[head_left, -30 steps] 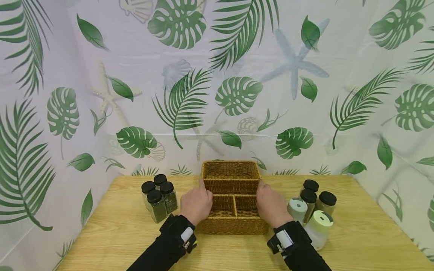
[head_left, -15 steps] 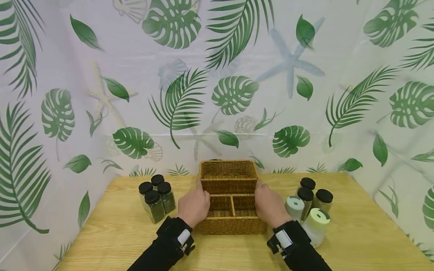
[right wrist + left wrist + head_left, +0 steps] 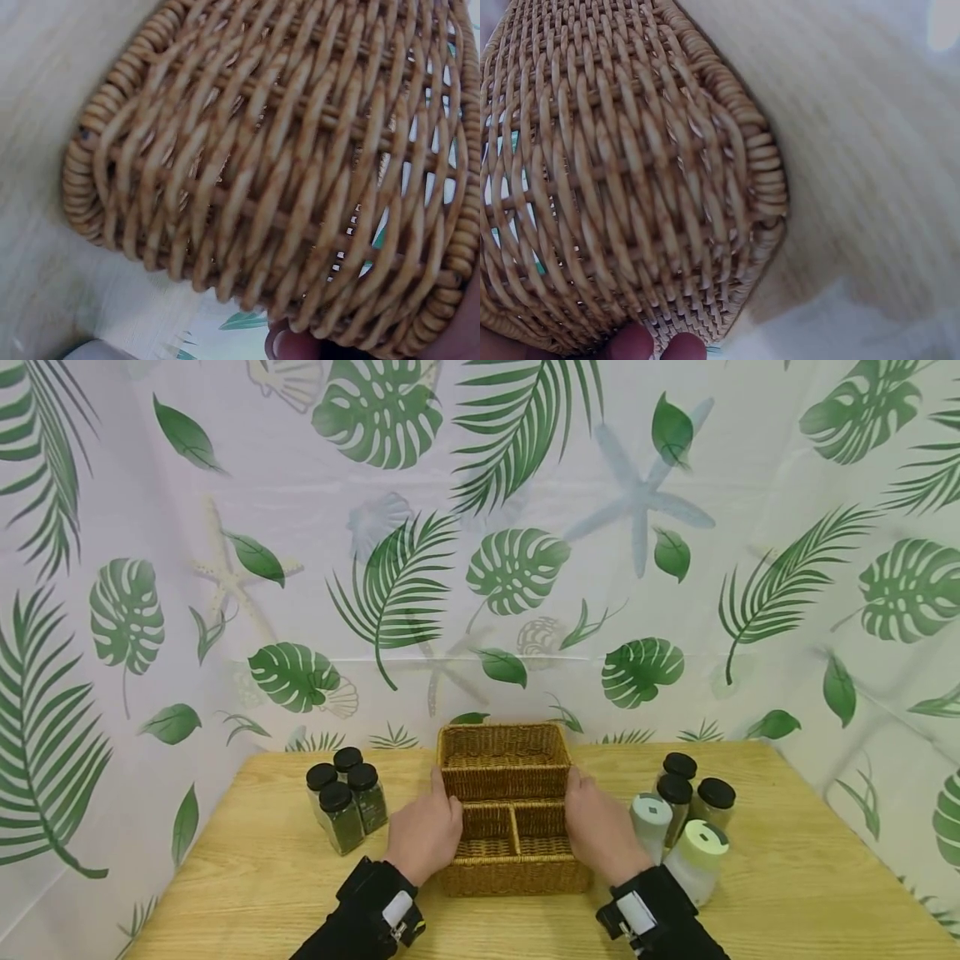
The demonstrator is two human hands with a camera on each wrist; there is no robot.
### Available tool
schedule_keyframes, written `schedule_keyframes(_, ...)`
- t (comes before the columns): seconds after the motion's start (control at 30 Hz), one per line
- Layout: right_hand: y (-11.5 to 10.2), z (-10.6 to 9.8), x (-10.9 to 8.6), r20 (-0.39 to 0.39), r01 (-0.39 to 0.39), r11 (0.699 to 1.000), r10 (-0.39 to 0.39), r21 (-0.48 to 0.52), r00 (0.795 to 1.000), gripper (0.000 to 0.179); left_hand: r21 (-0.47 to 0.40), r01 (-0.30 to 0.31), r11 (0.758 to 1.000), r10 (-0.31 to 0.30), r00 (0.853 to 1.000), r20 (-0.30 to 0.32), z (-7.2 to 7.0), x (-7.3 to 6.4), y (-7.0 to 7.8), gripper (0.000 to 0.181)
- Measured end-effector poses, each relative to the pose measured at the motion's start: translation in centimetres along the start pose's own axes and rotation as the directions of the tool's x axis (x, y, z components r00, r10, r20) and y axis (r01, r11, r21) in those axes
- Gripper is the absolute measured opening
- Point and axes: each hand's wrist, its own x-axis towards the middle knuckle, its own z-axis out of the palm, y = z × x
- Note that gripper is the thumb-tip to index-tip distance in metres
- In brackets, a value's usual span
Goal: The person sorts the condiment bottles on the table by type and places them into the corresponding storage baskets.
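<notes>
A brown woven basket (image 3: 514, 877) with a raised back section and a divider between its two front compartments stands mid-table. My left hand (image 3: 425, 831) grips its left side and my right hand (image 3: 602, 827) its right side. In the left wrist view, fingertips (image 3: 682, 346) show at the lower edge of the weave. A fingertip (image 3: 294, 343) appears below the basket wall in the right wrist view. Most of both hands' fingers are hidden by the basket. Nothing is visible inside the compartments.
Several black-capped spice jars (image 3: 347, 806) stand left of the basket on the wooden table (image 3: 247, 877). More black-capped jars (image 3: 716, 802) stand at right, beside a white-capped bottle (image 3: 651, 820) and a yellow-green-capped bottle (image 3: 697, 860), close to my right forearm. A leaf-print cloth (image 3: 510, 610) hangs behind.
Over the last half second, both hands have drawn the basket a little toward me, away from the back cloth. The view has shifted slightly. The jars and bottles stay in place.
</notes>
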Motion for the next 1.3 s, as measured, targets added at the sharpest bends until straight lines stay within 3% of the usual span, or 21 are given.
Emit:
schedule_keyframes(0.27,-0.6,-0.6,-1.1,0.000,-0.002,1.000,0.002,0.010,1.000,0.060,0.006,0.013,1.000,-0.012,1.000,-0.005,-0.4,-1.6,0.2,0.058)
schedule_keyframes(0.67,-0.9,-1.1,-1.9,0.023,-0.009,0.995,0.007,0.095,1.000,0.064,0.034,-0.011,0.999,0.010,1.000,0.024,-1.3,-2.7,0.2,0.058)
schedule_keyframes(0.83,-1.1,-1.3,-2.4,0.056,-0.012,0.997,0.008,0.082,0.998,0.066,0.024,-0.008,1.000,0.007,0.999,0.045,-1.7,-3.2,0.4,0.060)
schedule_keyframes(1.07,-1.1,-2.0,-3.6,0.065,0.018,0.999,-0.022,0.049,0.998,0.068,-0.004,-0.012,1.000,0.012,0.997,0.071,-1.7,-4.0,1.0,0.060)
schedule_keyframes(1.3,-1.2,-2.4,-4.8,0.119,-0.014,0.995,0.002,0.101,0.993,0.067,-0.019,0.003,1.000,-0.001,0.995,0.101,-1.5,-4.9,1.5,0.061)
